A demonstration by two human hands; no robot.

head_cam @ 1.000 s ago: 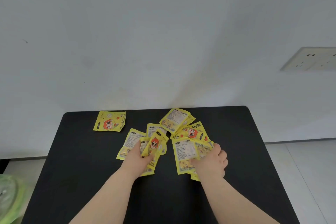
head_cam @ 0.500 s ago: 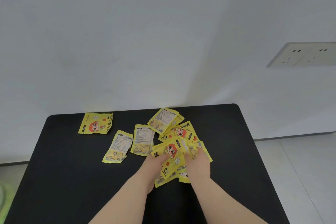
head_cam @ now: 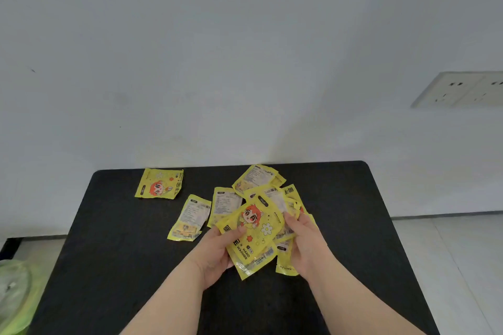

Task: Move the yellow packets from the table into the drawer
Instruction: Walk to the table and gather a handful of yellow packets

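The left hand (head_cam: 215, 253) and right hand (head_cam: 307, 245) clasp a glossy yellow packet bundle (head_cam: 253, 228); loose yellow packets (head_cam: 192, 215) lie upper left, nearer the left hand.

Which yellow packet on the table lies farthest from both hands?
The cartoon-side-up packet at the far left corner of the table, lying alone; the others sit closer, in or beside the cluster.

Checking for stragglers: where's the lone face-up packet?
Head view: the lone face-up packet lies near the far-left corner of the black table, beyond a face-down packet.
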